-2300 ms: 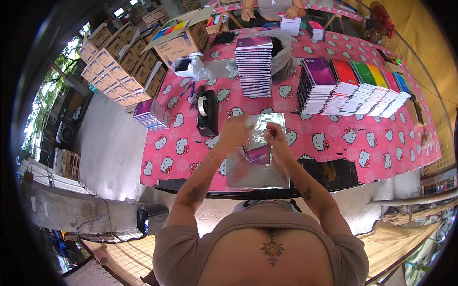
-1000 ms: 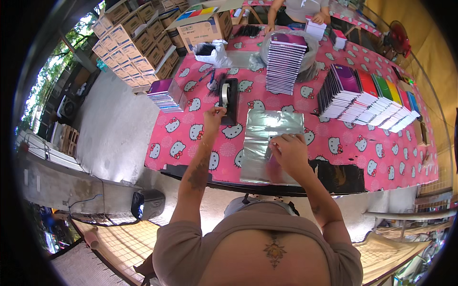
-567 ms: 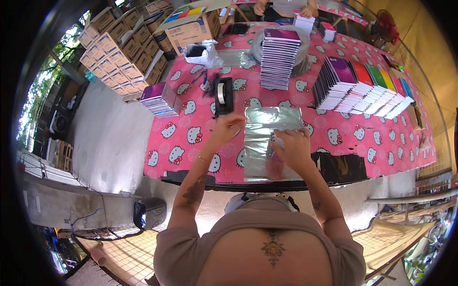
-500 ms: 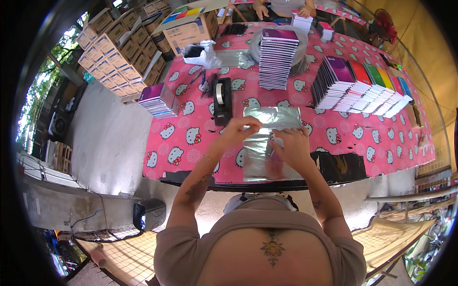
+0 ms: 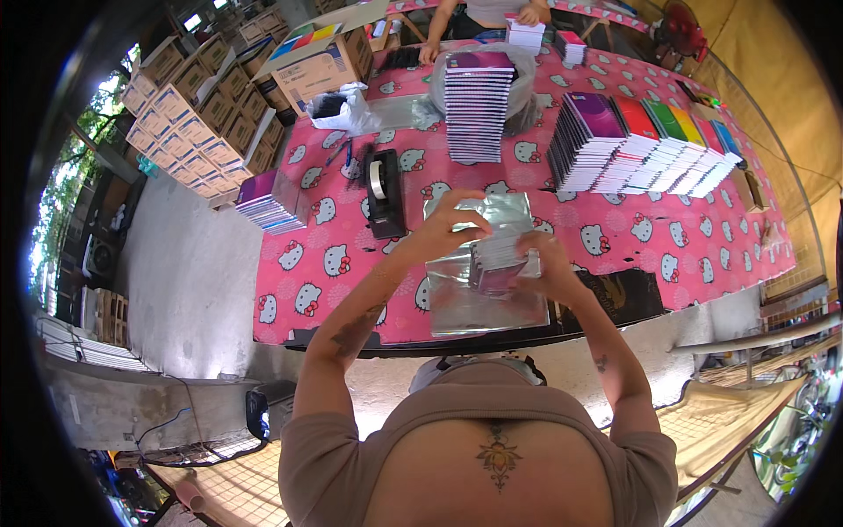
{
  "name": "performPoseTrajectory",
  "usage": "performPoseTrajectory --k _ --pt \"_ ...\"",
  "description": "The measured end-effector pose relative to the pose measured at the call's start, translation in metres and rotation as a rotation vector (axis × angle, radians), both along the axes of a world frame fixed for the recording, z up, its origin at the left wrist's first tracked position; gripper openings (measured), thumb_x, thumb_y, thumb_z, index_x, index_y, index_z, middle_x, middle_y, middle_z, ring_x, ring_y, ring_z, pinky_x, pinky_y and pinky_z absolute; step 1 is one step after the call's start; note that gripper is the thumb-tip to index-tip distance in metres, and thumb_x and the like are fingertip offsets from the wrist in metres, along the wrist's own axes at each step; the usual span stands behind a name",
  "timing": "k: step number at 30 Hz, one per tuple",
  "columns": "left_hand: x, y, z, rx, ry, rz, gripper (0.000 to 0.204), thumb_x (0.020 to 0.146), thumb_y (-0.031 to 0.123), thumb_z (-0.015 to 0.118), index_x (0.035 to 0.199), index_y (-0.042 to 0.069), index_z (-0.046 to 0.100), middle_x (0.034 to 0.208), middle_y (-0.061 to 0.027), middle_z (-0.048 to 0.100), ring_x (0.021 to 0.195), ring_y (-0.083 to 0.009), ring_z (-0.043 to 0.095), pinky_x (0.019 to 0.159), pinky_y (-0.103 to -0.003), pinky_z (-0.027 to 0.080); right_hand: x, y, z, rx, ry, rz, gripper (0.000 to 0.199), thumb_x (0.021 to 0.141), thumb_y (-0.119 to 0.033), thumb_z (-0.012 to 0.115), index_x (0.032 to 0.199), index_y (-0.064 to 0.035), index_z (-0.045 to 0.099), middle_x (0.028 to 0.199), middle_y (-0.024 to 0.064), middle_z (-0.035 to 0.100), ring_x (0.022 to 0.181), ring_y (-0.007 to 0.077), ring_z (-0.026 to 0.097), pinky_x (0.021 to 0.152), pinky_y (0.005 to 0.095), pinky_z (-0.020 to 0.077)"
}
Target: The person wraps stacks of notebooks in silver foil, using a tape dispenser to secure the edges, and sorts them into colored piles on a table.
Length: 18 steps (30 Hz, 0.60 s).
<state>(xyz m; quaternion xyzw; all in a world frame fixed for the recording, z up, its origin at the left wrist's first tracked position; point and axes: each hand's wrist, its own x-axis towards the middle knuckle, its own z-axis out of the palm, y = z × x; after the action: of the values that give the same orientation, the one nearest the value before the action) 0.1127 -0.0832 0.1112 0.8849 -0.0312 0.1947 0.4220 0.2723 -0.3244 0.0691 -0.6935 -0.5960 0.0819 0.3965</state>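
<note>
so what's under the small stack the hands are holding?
Both hands, left hand and right hand, hold the small stack over a pile of clear plastic sleeves on the pink tablecloth. Whatever lies beneath the sleeves is covered.

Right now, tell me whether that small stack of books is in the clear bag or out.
Partly in: both hands, left hand and right hand, hold the stack with the clear bag wrapped around it; the seal cannot be told.
</note>
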Motion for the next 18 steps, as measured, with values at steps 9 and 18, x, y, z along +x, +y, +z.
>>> performPoseTrajectory --k 9,18 --pt "0.010 -0.015 -0.013 0.103 -0.062 0.210 0.015 0.081 0.014 0.080 0.094 0.020 0.078 0.147 -0.0119 0.044 0.140 -0.0334 0.033 0.114 -0.047 0.027 -0.002 0.007 -0.018 0.193 0.249 0.061 0.061 0.072 -0.025 0.086 0.126 -0.0125 0.061 0.130 0.0110 0.054 0.126 0.0332 0.051 0.107 0.0444 0.0383" --pt "-0.018 -0.027 0.004 -0.035 0.016 0.278 0.013 0.086 0.012 0.075 0.098 0.017 0.076 0.148 -0.0106 0.043 0.140 -0.0314 0.034 0.115 -0.047 0.026 0.008 0.007 -0.012 0.357 0.380 -0.020 0.070 0.068 -0.027 0.091 0.124 -0.0087 0.052 0.128 0.0139 0.051 0.118 0.0325 0.052 0.103 0.0430 0.0393"
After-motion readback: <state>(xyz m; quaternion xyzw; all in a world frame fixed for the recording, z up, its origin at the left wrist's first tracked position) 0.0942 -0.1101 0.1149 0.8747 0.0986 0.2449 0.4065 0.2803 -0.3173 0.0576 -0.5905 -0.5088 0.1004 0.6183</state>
